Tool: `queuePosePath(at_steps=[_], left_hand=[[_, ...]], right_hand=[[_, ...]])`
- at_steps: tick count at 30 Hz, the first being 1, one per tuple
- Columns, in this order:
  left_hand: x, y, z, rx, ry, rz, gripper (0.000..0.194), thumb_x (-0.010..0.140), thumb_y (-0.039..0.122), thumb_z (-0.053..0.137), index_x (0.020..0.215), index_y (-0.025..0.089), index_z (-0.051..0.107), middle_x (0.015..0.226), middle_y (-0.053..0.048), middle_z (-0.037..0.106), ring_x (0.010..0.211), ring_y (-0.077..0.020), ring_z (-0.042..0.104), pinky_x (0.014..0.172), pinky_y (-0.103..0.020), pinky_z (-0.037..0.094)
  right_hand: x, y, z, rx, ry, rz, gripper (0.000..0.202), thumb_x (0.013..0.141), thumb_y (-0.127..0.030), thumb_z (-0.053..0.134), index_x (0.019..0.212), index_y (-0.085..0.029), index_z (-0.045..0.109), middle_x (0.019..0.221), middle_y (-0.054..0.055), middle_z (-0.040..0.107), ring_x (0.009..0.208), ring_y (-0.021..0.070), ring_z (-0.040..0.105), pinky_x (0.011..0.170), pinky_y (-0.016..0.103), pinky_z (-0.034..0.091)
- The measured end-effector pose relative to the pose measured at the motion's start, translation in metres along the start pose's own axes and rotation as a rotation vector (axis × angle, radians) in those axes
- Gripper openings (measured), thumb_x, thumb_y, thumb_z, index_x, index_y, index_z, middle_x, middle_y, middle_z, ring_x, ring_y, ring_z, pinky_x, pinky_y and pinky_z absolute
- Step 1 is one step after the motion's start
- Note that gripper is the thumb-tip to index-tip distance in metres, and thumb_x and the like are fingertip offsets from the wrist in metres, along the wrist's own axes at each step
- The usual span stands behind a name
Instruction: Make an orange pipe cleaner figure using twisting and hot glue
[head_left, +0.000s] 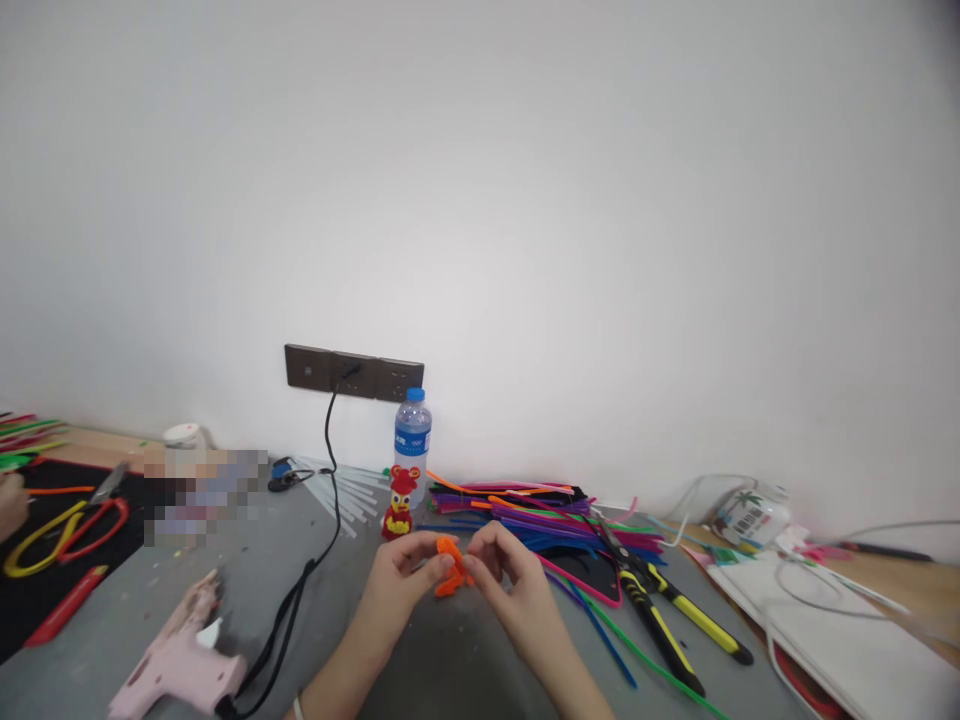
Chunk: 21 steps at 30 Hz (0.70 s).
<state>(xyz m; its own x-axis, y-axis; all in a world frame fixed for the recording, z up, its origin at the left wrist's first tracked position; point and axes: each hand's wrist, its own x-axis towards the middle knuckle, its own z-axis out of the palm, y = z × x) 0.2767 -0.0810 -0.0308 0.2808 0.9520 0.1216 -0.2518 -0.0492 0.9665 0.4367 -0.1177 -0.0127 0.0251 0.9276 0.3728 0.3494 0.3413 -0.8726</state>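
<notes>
Pinching from both sides, a bent orange fuzzy pipe cleaner (450, 566) is held by left hand (401, 580) and right hand (510, 578) above the grey counter (442, 660); a small red-and-yellow pipe-cleaner figurine (399, 503), clear plastic water bottle (412, 440), heap of coloured pipe cleaners (525, 510), yellow-handled pliers (667, 610) and pink glue gun (180, 650) are spread around.

Bare desk (450, 660) near edge, pliers (660, 610) rt, glue gun (180, 655) w/ cord lft, figurine (399, 503) prob. close ahead

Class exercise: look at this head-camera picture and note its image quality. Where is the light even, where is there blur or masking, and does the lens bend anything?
Head view: soft, even light on the blank white wall, with no glare; the table edges curve, a wide-lens distortion; a pixelated patch masks part of the grey table; the left hand and right hand, pinching the small orange pipe-cleaner figure, look slightly soft.
</notes>
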Motion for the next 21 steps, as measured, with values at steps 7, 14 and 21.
queuePosePath(at_steps=[7,14,21], left_hand=[[-0.0002,0.0009,-0.0004,-0.019,0.013,-0.012,0.031,0.064,0.042,0.081,0.081,0.017,0.078,0.083,-0.009,0.077,0.079,-0.0233,0.067,0.077,-0.030,0.052],[-0.0007,0.0015,-0.0010,-0.051,-0.003,-0.011,0.029,0.064,0.040,0.082,0.079,0.016,0.078,0.080,-0.007,0.076,0.077,-0.0212,0.066,0.073,-0.027,0.051],[-0.0004,-0.0024,-0.0002,-0.103,-0.048,-0.023,0.026,0.066,0.038,0.082,0.078,0.015,0.078,0.078,-0.007,0.075,0.072,-0.0180,0.063,0.068,-0.024,0.050]], right_hand=[[0.0006,0.0025,-0.0030,0.052,-0.120,0.120,0.021,0.081,-0.038,0.061,0.073,-0.018,0.059,0.063,-0.001,0.054,0.057,0.0147,0.043,0.055,0.026,0.032],[0.0015,0.0014,0.0009,0.016,-0.074,0.060,0.013,0.079,-0.027,0.061,0.070,-0.018,0.059,0.063,-0.001,0.054,0.057,0.0139,0.043,0.054,0.025,0.032],[-0.0014,-0.0005,0.0008,0.076,-0.089,0.097,0.016,0.081,-0.030,0.061,0.070,-0.018,0.058,0.062,-0.002,0.051,0.057,0.0132,0.041,0.053,0.025,0.031]])
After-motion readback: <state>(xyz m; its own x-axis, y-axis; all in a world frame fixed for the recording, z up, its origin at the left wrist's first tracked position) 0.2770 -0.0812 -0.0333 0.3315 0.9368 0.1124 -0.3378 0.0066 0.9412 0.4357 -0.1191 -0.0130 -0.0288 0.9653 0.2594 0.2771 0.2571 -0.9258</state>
